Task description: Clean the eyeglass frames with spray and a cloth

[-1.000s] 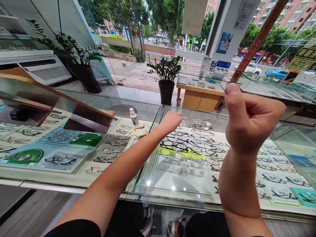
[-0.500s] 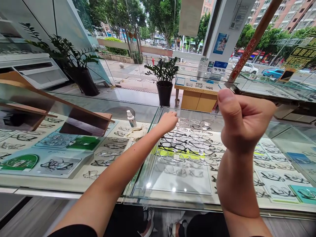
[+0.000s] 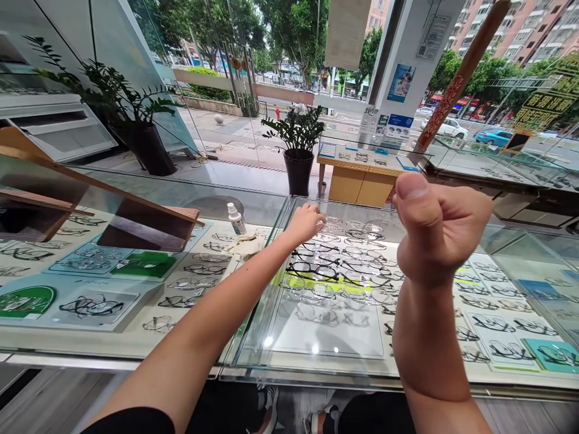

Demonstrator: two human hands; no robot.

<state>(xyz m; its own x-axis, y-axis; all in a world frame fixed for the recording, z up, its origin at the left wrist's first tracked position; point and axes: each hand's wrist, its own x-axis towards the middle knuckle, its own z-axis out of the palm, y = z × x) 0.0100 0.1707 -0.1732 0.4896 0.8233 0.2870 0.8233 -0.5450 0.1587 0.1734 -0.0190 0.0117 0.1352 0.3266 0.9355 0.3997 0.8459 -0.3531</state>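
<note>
My left hand (image 3: 308, 223) reaches over the far part of the glass display case (image 3: 253, 355), its fingers loosely bent and slightly apart. Nothing shows in it. Rows of eyeglasses (image 3: 314, 270) lie under and in front of it; I cannot tell whether the fingers touch the glass. Raised near the camera on the right, my right hand (image 3: 441, 226) forms a fist with the thumb along its upper left side. No object shows in the fist, and the fingertips are hidden. Left of my left hand, a white spray bottle (image 3: 236, 219) stands beside a crumpled pale cloth (image 3: 245, 245).
A slanted brown wooden panel (image 3: 147, 232) stands over the left counter. Beyond the case are a potted plant (image 3: 298, 172) and a wooden cabinet (image 3: 357, 184) carrying more glasses. More eyeglasses on trays (image 3: 511, 337) fill the right counter. Large windows face the street.
The fingers of my left hand have loosened and spread a little. My right fist sits slightly lower and further left in view. The whole scene has shifted a little leftward.
</note>
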